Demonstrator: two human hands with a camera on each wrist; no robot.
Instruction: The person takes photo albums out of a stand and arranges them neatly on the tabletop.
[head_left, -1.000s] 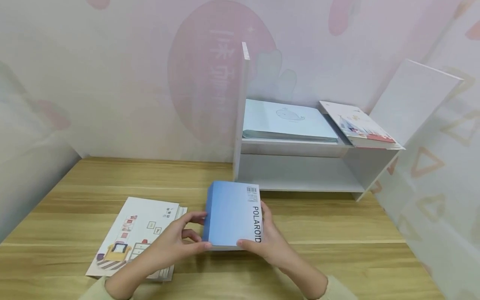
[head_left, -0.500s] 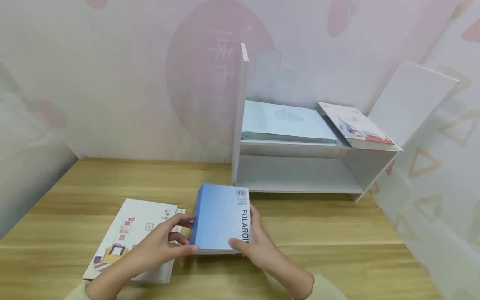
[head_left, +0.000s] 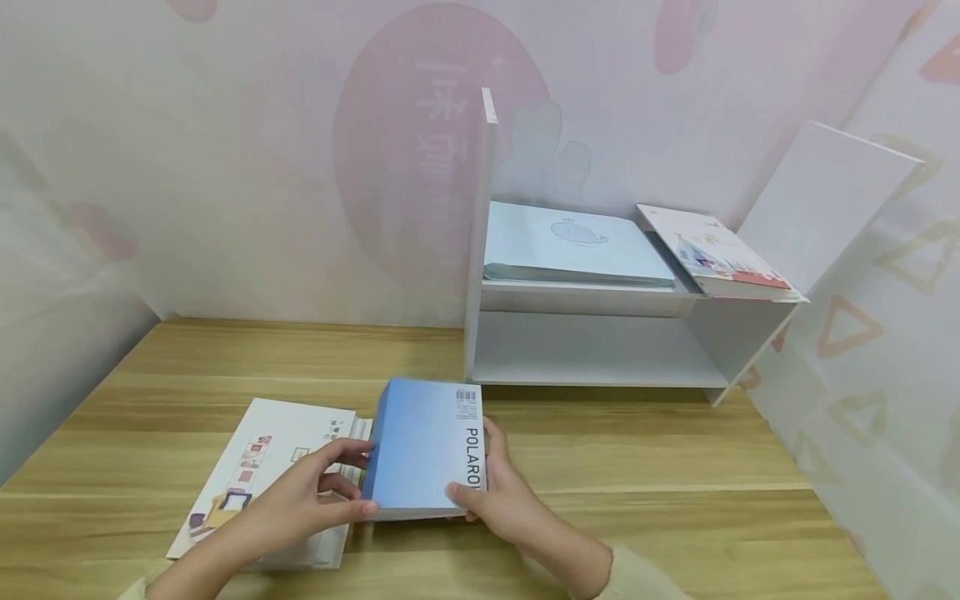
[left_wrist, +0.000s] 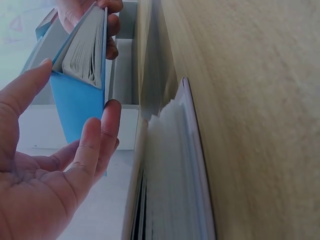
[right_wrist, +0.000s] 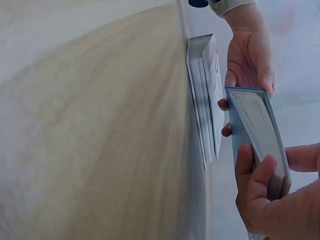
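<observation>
Both hands hold a small blue photo album (head_left: 423, 446) with POLAROID printed along its white edge. My right hand (head_left: 502, 492) grips the opening side, thumb on the front cover and fingers underneath. At the spine, my left hand (head_left: 300, 492) has its thumb at one corner and its fingertips at the opposite edge. The left wrist view shows the album's page stack (left_wrist: 86, 52) fanned slightly between its covers. Below and to the left, a white album (head_left: 285, 425) with a drawn room scene lies flat on the wooden table, partly covered by my left hand and forearm.
A white two-level shelf (head_left: 592, 346) stands at the back right of the table (head_left: 637, 475). On its upper level lies a pale album (head_left: 577, 237) with a whale drawing, beside another illustrated book (head_left: 720, 250). Patterned curtains (head_left: 247, 167) hang behind and to the right.
The blue album has moved left and a little toward me, carried by both hands. It now overlaps the right side of the white album in the head view.
</observation>
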